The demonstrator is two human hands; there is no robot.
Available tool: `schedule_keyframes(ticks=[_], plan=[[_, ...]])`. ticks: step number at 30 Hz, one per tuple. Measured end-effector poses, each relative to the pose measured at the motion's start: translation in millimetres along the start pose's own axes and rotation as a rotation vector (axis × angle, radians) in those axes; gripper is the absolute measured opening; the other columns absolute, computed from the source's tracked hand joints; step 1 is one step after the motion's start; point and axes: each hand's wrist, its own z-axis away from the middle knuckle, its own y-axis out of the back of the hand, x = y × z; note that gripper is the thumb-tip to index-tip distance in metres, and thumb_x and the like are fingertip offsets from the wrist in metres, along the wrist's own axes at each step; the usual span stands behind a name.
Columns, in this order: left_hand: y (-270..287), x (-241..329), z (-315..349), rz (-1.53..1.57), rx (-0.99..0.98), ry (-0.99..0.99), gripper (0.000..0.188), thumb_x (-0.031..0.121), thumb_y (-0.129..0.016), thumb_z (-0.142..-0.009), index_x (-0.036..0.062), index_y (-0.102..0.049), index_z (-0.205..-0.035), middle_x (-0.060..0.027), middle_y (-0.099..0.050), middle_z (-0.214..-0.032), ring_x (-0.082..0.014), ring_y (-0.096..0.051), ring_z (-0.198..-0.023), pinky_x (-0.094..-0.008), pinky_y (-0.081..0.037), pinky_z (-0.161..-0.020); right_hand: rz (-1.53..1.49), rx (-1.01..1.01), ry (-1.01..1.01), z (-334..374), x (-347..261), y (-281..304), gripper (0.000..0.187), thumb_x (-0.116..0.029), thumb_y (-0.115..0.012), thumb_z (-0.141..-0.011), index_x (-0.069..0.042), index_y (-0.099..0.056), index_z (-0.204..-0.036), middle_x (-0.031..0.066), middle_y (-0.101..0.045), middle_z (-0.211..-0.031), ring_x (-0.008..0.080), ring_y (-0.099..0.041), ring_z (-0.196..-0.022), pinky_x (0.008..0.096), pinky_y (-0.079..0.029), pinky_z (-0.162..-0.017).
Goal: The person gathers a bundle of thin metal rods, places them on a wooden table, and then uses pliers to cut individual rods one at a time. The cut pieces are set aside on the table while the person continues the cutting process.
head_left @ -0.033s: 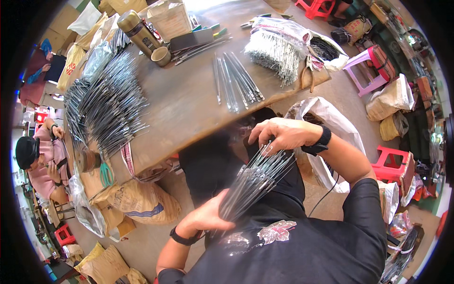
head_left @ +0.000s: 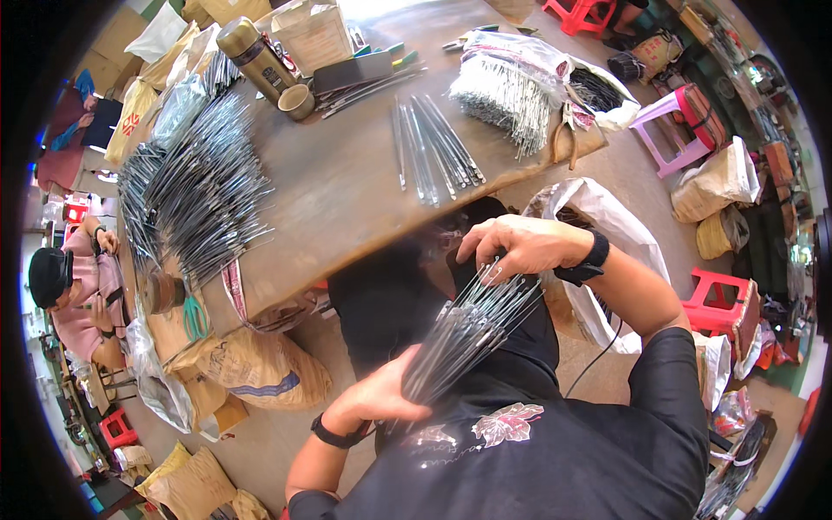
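Note:
A thick bundle of thin metal rods (head_left: 468, 334), many with small looped ends, lies slantwise over my lap. My left hand (head_left: 388, 390) is wrapped round its lower part. At the upper, looped end, the bent fingers of my right hand (head_left: 523, 244) close on the tips of some rods; the exact grip is partly hidden. Beyond my hands, a small spread of similar rods (head_left: 438, 152) rests near the edge of the table (head_left: 338, 208). A large pile of dark rods (head_left: 208, 182) covers the table's left side.
Light-tipped rods in plastic (head_left: 503, 91) and pliers (head_left: 565, 139) lie at the table's right corner. A flask (head_left: 256, 61), a cup (head_left: 296, 102) and a carton (head_left: 309, 39) stand at the back. An open white sack (head_left: 624, 234) is by my right arm. A co-worker (head_left: 82, 286) sits left.

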Motion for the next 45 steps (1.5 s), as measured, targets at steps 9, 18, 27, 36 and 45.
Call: schedule_keyframes(ticks=[9,18,27,36,45], plan=[[0,-2,11,0.029,-0.006,0.079,0.091,0.015,-0.082,-0.064,-0.0035,-0.032,-0.139,-0.0094,-0.050,-0.129,-0.0151,-0.044,-0.119,-0.0282,-0.035,-0.102,0.006,0.032,-0.143,11,-6,16,0.028,-0.025,-0.069,-0.080,0.001,-0.070,-0.089,0.0179,-0.060,-0.121,0.0285,-0.057,-0.109,0.0363,-0.043,-0.094],[-23,-6,29,0.328,0.277,-0.057,0.079,0.012,-0.081,-0.062,-0.0001,-0.045,-0.131,-0.0051,-0.056,-0.116,-0.0130,-0.052,-0.101,-0.0285,-0.042,-0.091,-0.456,0.422,-0.256,8,12,38,0.034,-0.023,-0.063,-0.090,0.001,-0.062,-0.113,0.0040,-0.065,-0.105,0.0091,-0.057,-0.097,0.0230,-0.043,-0.087],[-35,-6,35,0.558,0.521,-0.137,0.061,0.010,-0.081,-0.064,0.0016,-0.055,-0.118,-0.0034,-0.062,-0.101,-0.0127,-0.057,-0.091,-0.0278,-0.046,-0.084,-0.728,0.223,-0.098,22,31,16,0.031,-0.024,-0.062,-0.090,0.001,-0.063,-0.109,0.0099,-0.066,-0.106,0.0165,-0.062,-0.100,0.0290,-0.048,-0.090],[-58,29,20,0.160,0.908,-0.325,0.085,0.006,-0.078,-0.063,0.0002,-0.037,-0.137,-0.0070,-0.052,-0.122,-0.0119,-0.047,-0.109,-0.0263,-0.041,-0.093,-0.999,-0.167,-0.157,-16,12,-79,0.075,-0.012,-0.073,-0.079,0.003,-0.032,-0.141,0.0185,-0.050,-0.133,0.0287,-0.051,-0.121,0.0419,-0.046,-0.098],[-70,15,31,-0.551,1.278,0.252,0.085,0.017,-0.074,-0.067,-0.0009,-0.026,-0.136,-0.0267,-0.061,-0.106,-0.0447,-0.062,-0.092,-0.0453,-0.051,-0.081,-1.316,-0.186,-0.157,-72,-30,-158,0.058,-0.016,-0.077,-0.079,-0.005,-0.048,-0.128,0.0064,-0.058,-0.122,0.0228,-0.057,-0.113,0.0421,-0.047,-0.097]])
